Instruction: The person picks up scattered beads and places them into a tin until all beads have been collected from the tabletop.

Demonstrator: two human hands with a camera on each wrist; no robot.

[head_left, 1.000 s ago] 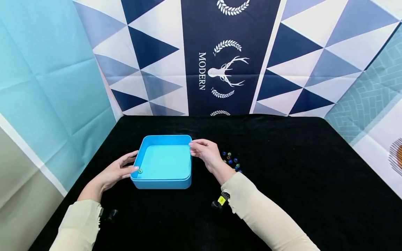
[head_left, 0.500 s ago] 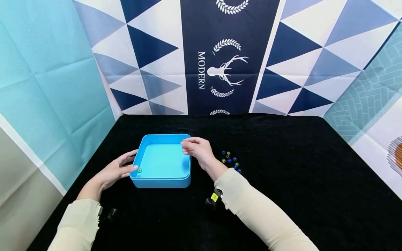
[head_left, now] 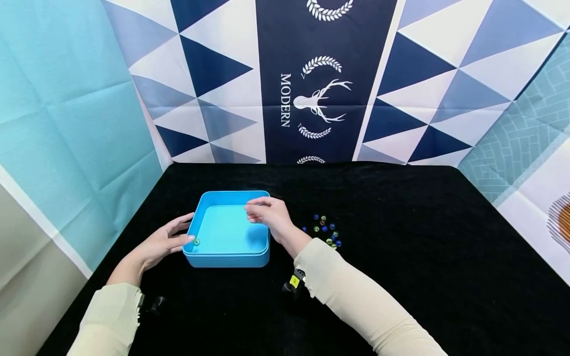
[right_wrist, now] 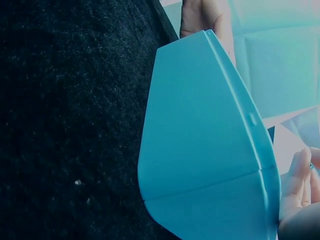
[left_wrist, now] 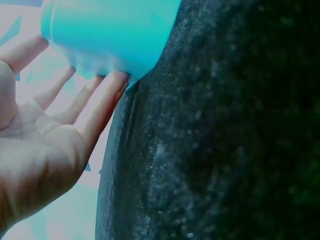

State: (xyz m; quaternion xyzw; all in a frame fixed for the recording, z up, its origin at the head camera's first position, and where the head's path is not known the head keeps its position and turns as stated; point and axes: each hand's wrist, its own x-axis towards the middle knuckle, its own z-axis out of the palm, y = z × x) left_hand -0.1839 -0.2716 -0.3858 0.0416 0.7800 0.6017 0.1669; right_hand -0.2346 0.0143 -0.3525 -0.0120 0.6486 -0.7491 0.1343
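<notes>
A square light-blue box (head_left: 227, 261) with an open top stands on the black cloth, left of the middle in the head view. A single greenish marble (head_left: 197, 242) lies inside its near left corner. My left hand (head_left: 164, 244) is at the box's left side, thumb at the rim; in the left wrist view its fairly straight fingers (left_wrist: 102, 107) touch the outer wall. My right hand (head_left: 270, 216) is above the box's right part, fingertips pinched together over the inside. Between them a small bluish marble (right_wrist: 311, 166) barely shows in the right wrist view, mostly hidden by the fingers.
Several blue and greenish marbles (head_left: 324, 229) lie loose on the black cloth (head_left: 401, 257), right of the box and close to the right forearm. A patterned cloth backdrop (head_left: 222, 99) rises behind the table's far edge.
My right hand has moved left from the box's right rim to over its inside, fingertips still pinched. A blue marble formerly behind the hand now shows. The left hand has stayed at the box.
</notes>
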